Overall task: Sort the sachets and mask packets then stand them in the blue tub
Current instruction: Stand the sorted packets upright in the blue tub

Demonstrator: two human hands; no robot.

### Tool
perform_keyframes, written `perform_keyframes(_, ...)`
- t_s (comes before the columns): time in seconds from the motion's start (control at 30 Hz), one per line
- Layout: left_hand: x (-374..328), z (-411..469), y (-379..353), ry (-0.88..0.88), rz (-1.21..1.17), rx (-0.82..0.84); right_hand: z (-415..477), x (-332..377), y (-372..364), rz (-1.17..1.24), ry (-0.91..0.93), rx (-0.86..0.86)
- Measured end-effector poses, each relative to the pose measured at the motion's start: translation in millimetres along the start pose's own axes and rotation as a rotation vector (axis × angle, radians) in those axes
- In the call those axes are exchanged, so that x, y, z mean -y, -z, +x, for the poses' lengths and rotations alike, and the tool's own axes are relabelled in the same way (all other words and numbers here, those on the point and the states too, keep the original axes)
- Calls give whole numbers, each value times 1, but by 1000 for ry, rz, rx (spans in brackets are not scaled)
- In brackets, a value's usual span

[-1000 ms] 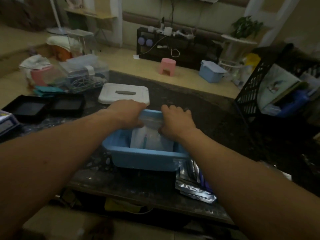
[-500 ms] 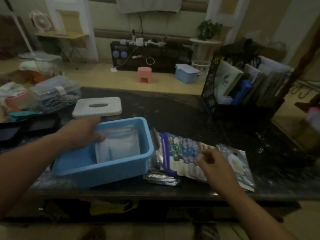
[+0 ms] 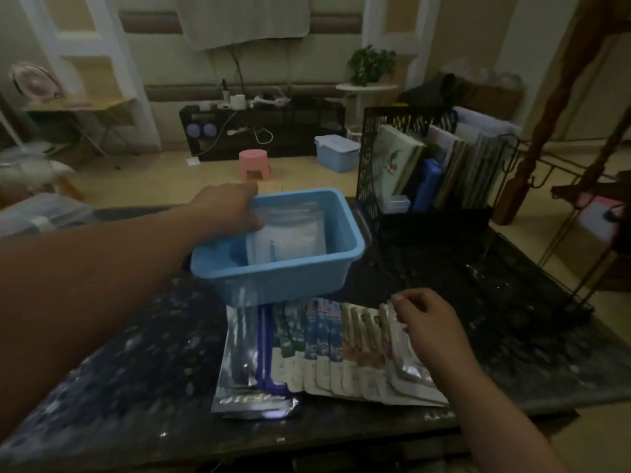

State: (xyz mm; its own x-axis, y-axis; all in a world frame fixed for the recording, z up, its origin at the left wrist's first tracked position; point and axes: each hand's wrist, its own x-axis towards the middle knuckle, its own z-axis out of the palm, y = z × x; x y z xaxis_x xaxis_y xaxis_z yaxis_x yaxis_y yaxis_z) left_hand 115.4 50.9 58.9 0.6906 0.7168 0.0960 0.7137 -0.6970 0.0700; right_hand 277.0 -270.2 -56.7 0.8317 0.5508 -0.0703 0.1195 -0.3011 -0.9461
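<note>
Head view: left hand [image 3: 225, 209] holds white packets [image 3: 286, 244] inside the blue tub [image 3: 273, 285]

Left hand [image 3: 227, 209] outstretched, fingers curled on packets [image 3: 290, 235] — right hand [image 3: 430, 322] nearer, fingers curled, grasp unclear.

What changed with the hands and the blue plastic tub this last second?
The right hand let go of the white packets in the blue plastic tub and moved to the right end of the fanned printed sachets on the dark table; grip unclear. The left hand keeps holding the white packets.
</note>
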Motion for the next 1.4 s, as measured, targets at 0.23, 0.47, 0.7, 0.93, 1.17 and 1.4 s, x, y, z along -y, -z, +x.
perform_keyframes(0.23, -38, 96, -43, -59, 15, 49, 32, -4, -5, 6, 22, -14)
perform_keyframes(0.47, -38, 119, -116, -93, 111, 196, 44, -19, 34, -274, -57, -89)
perform_keyframes(0.7, -34, 117, -118, -114, 151, 152, 45, -67, 60, -858, -405, 99)
perform_keyframes(0.93, -35, 110, -109, -96, 144, 176, 53, -59, 36, -732, -431, 32)
perform_keyframes(1.17, -27, 98, -105, -143, 97, 119, 67, -75, 28, -918, -302, 113)
perform_keyframes(1.4, -30, 101, -113, -171, 71, 120, 55, -67, 29, -1016, -238, 107)
